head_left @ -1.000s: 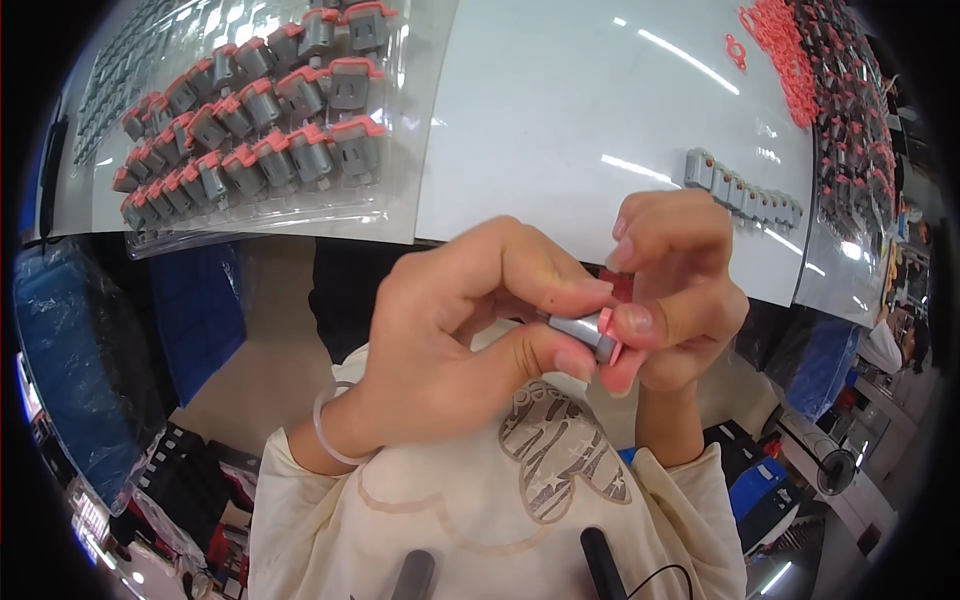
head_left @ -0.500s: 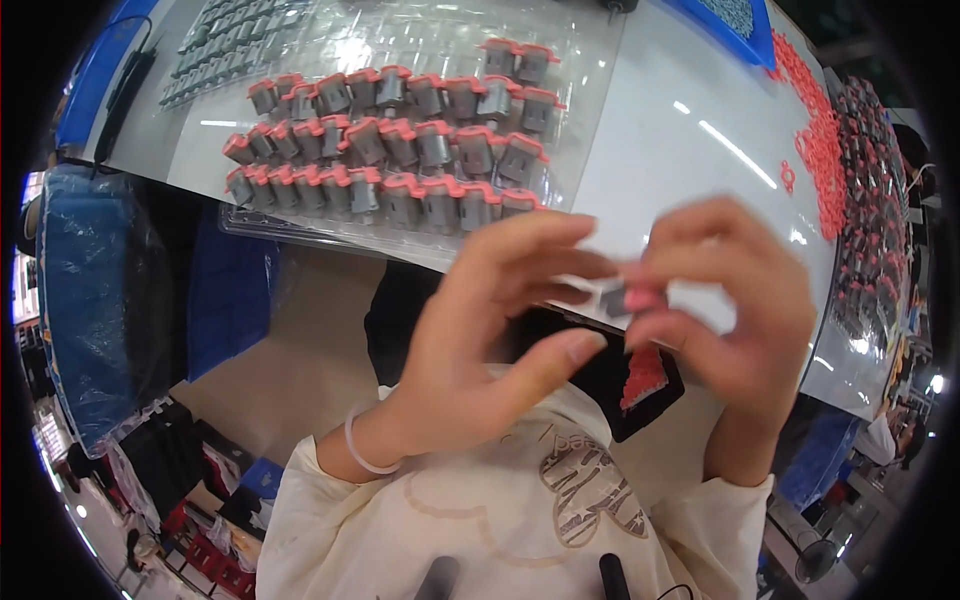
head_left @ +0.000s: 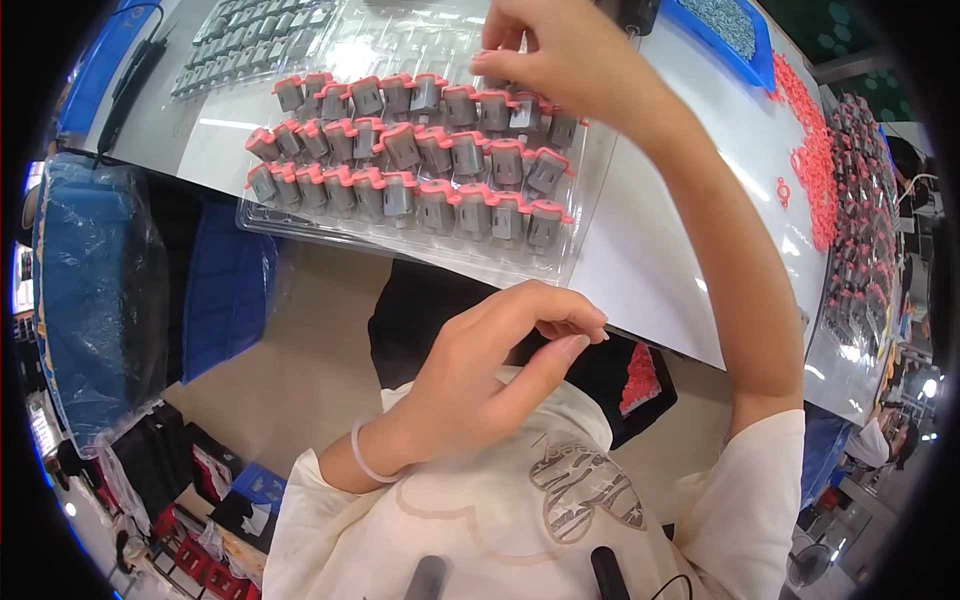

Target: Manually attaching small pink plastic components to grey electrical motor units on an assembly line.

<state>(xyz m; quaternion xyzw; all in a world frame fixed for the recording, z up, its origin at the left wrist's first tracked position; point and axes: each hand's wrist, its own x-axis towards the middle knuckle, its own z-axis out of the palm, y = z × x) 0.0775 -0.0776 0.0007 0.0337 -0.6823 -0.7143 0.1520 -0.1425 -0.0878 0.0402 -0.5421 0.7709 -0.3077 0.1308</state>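
My right hand reaches over the far part of a clear plastic tray. Its thumb and fingers close on a small grey motor, of which only a sliver shows below the thumb. Rows of grey motors with salmon-pink collars, such as this motor, stand in the tray below my right hand. The hand and wrist hide the motors at the far right end. My left hand hovers before the table's near edge, fingers loosely curled, thumb slightly apart from them, with nothing visible in it.
A heap of loose pink collars lies on the right of the white table, with one stray collar beside it. Behind stands a blue bin of small bluish parts. Another tray of grey parts sits far left.
My right hand has swung away from my left, up and forward to the tray, with the motor. My left hand has dropped slightly and curled its fingers. The view has shifted a little.
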